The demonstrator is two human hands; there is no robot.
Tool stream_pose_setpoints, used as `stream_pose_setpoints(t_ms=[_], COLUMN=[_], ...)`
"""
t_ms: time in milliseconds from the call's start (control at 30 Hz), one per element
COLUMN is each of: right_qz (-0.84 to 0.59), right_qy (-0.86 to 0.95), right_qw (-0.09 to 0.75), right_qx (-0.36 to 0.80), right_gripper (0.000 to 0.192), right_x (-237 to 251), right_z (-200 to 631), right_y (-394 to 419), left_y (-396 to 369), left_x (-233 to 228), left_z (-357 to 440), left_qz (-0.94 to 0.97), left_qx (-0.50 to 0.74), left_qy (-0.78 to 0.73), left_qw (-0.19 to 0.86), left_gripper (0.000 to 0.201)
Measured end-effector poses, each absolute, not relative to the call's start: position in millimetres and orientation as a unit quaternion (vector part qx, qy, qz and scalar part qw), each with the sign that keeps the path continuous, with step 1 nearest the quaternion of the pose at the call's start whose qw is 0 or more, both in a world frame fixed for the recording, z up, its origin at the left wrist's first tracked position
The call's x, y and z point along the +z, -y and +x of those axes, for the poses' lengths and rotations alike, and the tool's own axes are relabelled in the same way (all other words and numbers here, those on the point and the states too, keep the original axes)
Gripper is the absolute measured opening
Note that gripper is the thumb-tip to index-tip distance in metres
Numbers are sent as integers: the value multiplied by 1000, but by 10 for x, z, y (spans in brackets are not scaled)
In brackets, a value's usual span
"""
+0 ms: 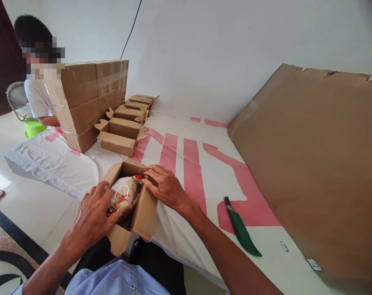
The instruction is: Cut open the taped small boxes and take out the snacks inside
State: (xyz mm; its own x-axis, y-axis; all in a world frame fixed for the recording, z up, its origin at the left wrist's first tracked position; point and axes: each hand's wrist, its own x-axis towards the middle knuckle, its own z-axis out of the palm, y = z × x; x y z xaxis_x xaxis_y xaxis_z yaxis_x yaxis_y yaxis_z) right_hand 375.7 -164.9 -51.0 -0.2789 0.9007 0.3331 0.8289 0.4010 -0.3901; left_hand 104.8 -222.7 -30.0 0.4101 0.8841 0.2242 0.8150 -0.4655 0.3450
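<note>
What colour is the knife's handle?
Green. The green-handled knife lies on the white sheet with pink stripes, clearest in the head view.

Head camera, looking forward and down from the person's own eye level

Only one view is given, so no overlap with another. It sits close above the hands, left hand (92, 219) and right hand (165, 186), which fill the lower middle over a small open carton (144, 215) at the near edge of a white sheet with pink marks (189, 164). It faces a white wall (219, 49), farther off; the stacked boxes (87, 98) lie at upper left and a large flat cardboard sheet (311, 164) fills the right.
</note>
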Motion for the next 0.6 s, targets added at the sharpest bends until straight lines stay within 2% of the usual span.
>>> stream_pose_setpoints(t_ms=[100,267,400,533,600], right_qz=[-586,-646,-645,-556,-544], right_qy=[776,749,751,822,830], right_qw=[216,141,133,123,100], right_qx=[86,32,-40,26,69], right_gripper=[27,24,18,6,9], right_x=[-536,-450,-281,-141,-114], right_z=[3812,3781,3697,3665,3656], right_y=[1795,2159,2201,1963,1829], left_y=[2086,1759,1651,1658,1671], left_x=[-270,-166,-94,-40,-28], left_z=[927,758,819,899,905], left_qz=[840,851,864,864,867], left_qx=[172,126,105,113,114], left_qy=[-506,-505,-490,-488,-484], left_qw=[97,71,55,49,46], left_gripper=[29,10,11,16,18])
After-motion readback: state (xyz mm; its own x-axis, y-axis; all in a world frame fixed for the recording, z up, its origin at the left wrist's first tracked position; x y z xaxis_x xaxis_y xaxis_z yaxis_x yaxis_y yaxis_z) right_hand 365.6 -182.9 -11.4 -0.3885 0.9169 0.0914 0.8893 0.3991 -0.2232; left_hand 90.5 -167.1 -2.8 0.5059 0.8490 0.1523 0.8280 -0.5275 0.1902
